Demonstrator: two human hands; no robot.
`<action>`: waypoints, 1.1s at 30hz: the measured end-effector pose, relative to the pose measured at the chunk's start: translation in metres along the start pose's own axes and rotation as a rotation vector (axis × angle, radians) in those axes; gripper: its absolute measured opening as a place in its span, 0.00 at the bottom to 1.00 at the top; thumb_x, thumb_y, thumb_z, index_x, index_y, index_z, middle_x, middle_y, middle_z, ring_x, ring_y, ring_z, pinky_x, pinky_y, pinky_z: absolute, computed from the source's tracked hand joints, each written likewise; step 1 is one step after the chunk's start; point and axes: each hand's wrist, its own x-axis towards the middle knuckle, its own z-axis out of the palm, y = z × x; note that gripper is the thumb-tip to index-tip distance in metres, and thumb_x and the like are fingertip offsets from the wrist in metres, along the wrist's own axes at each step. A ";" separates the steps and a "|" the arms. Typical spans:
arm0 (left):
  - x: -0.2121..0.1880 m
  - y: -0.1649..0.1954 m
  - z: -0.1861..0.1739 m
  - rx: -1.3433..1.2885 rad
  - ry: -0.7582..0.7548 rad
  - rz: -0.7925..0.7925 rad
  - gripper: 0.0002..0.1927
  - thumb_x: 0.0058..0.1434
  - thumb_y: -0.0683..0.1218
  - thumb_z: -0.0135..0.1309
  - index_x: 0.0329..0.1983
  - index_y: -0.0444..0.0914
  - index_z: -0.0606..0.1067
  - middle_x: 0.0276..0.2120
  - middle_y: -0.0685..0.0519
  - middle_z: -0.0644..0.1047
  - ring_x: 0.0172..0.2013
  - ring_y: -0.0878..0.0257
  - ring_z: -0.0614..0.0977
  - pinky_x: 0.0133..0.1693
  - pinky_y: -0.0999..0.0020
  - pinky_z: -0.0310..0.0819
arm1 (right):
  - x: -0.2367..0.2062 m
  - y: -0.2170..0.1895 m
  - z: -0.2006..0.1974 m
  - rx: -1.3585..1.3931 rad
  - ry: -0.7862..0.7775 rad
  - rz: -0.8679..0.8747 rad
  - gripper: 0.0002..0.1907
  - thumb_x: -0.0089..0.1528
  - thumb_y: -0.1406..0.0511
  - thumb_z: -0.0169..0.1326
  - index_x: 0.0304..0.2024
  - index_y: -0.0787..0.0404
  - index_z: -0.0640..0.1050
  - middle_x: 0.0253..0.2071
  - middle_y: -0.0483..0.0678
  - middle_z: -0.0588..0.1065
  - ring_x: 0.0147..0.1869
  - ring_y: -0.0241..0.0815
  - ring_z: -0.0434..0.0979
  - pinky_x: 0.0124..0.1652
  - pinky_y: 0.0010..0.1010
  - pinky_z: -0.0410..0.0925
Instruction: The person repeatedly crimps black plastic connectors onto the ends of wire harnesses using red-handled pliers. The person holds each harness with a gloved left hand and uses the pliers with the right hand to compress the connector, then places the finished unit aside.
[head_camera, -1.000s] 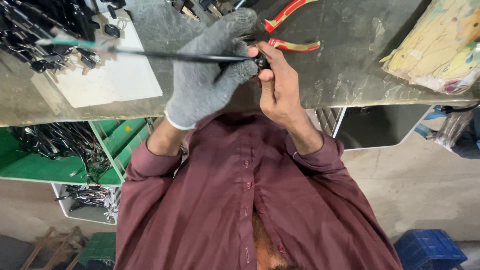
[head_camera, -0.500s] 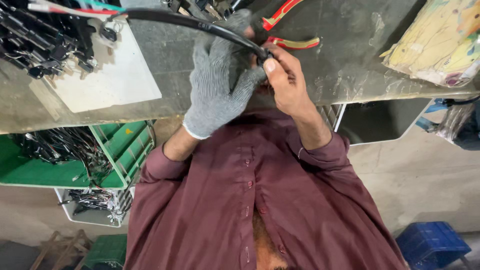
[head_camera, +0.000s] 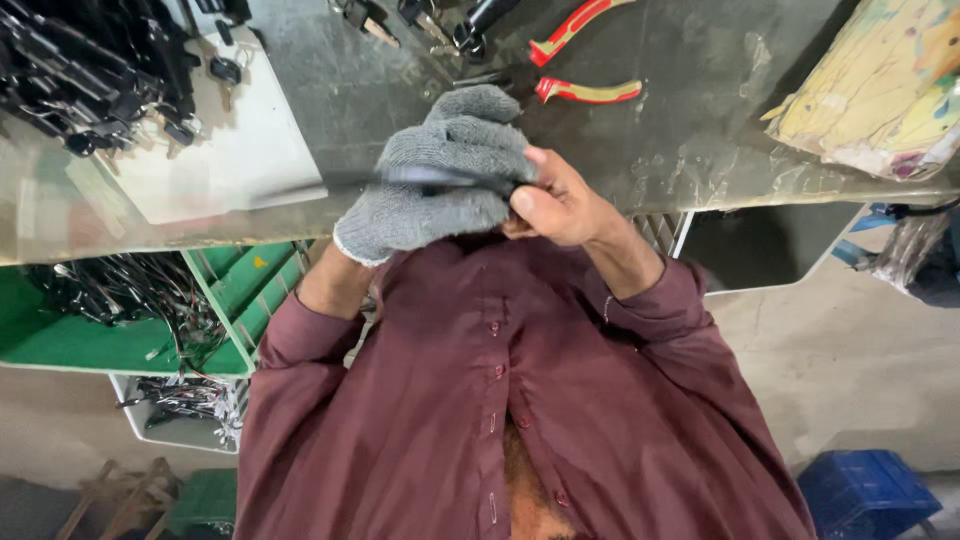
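Note:
My left hand (head_camera: 440, 205), in a grey knit glove, is closed around a thin black cable (head_camera: 420, 176) at the near edge of the dark worktable (head_camera: 700, 140). The cable is blurred and runs left from the glove, roughly level. My bare right hand (head_camera: 560, 205) pinches the cable's end right beside the glove, and the two hands touch. Both are close in front of my maroon shirt.
Two red-handled pliers (head_camera: 588, 92) lie just behind my hands. A white board (head_camera: 230, 150) and a heap of black cables (head_camera: 90, 70) sit at the left, a yellowish cloth (head_camera: 870, 90) at the right. Green crates (head_camera: 240, 290) stand under the table, and a blue crate (head_camera: 865, 490) is on the floor.
The cable has swung down from slanting up-left to nearly level. Both hands have drawn back towards the table's near edge and my chest, still gripping it.

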 end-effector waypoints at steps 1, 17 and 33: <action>-0.001 -0.001 0.000 0.005 -0.011 0.006 0.15 0.64 0.44 0.64 0.53 0.35 0.80 0.56 0.50 0.78 0.63 0.52 0.73 0.65 0.59 0.68 | -0.002 0.003 -0.001 0.058 -0.016 0.068 0.17 0.68 0.62 0.47 0.55 0.66 0.68 0.35 0.47 0.75 0.32 0.34 0.75 0.28 0.30 0.68; 0.002 -0.026 0.021 0.054 0.347 -0.069 0.27 0.75 0.41 0.49 0.74 0.34 0.57 0.66 0.48 0.70 0.62 0.63 0.74 0.66 0.67 0.69 | 0.038 -0.051 0.041 -0.827 0.463 -0.560 0.27 0.74 0.47 0.48 0.64 0.58 0.63 0.60 0.46 0.63 0.66 0.41 0.62 0.66 0.37 0.55; -0.021 0.019 0.027 -0.317 0.202 -0.175 0.15 0.80 0.43 0.47 0.66 0.34 0.65 0.47 0.54 0.74 0.37 0.72 0.72 0.41 0.78 0.69 | 0.017 -0.068 -0.018 -0.815 0.342 -0.454 0.19 0.66 0.59 0.64 0.50 0.63 0.72 0.48 0.49 0.71 0.51 0.50 0.73 0.52 0.38 0.66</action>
